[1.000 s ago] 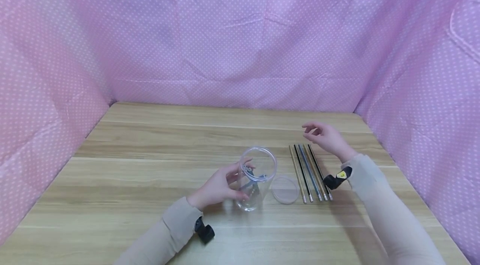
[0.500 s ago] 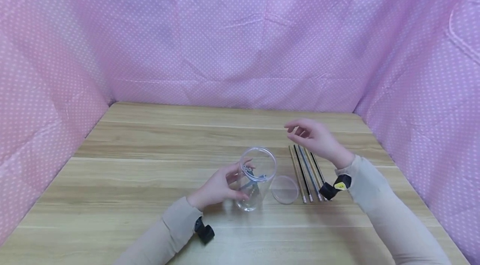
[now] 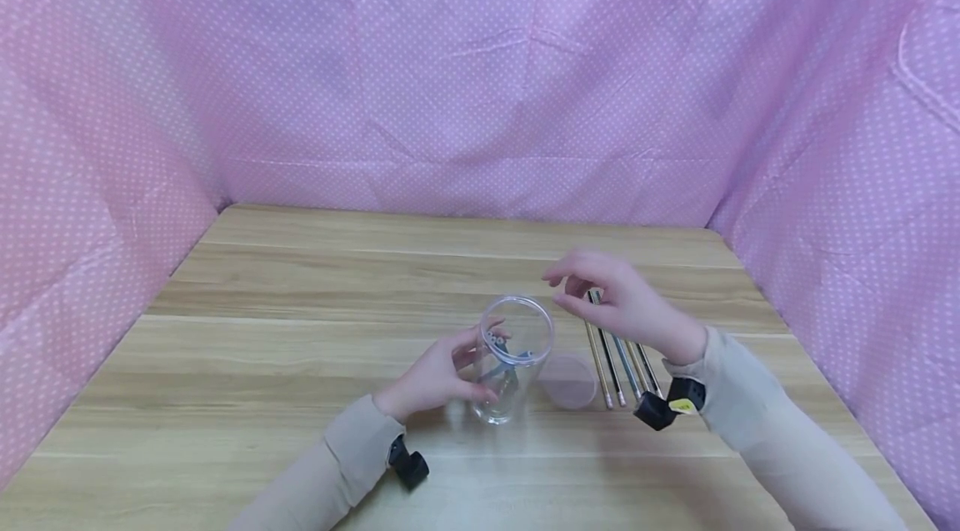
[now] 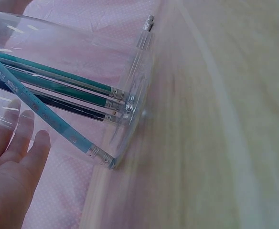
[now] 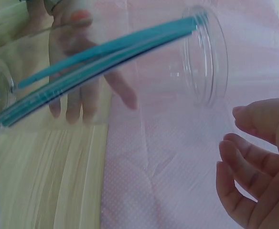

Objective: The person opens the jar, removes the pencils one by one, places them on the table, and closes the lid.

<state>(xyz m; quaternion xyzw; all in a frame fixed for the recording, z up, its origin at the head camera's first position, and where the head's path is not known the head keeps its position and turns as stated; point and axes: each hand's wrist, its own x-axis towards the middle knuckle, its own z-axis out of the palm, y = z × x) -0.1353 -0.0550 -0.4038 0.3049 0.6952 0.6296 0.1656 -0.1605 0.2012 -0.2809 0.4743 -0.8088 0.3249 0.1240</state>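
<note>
My left hand (image 3: 435, 377) grips the side of a tall clear plastic jar (image 3: 527, 373) that stands upright on the table, its top uncovered. Several pencils lean inside; in the left wrist view a light blue pencil (image 4: 44, 110) crosses green and dark ones, eraser ends down at the jar's base. Right of the jar and apart from its rim, my right hand (image 3: 618, 304) hovers with loosely bent fingers and holds nothing. Beneath it, more pencils (image 3: 611, 364) lie side by side, gold, black and blue, partly hidden by hand and wrist. In the right wrist view, thumb and fingers (image 5: 247, 167) stand apart.
A round clear lid (image 3: 567, 383) lies flat between the jar and the row of pencils. The wooden table (image 3: 300, 281) is enclosed by pink dotted cloth (image 3: 450, 81) at the back and sides.
My right hand has moved left from beyond the loose pencils toward the jar's rim, and a little nearer to me. The left hand and jar have stayed put.
</note>
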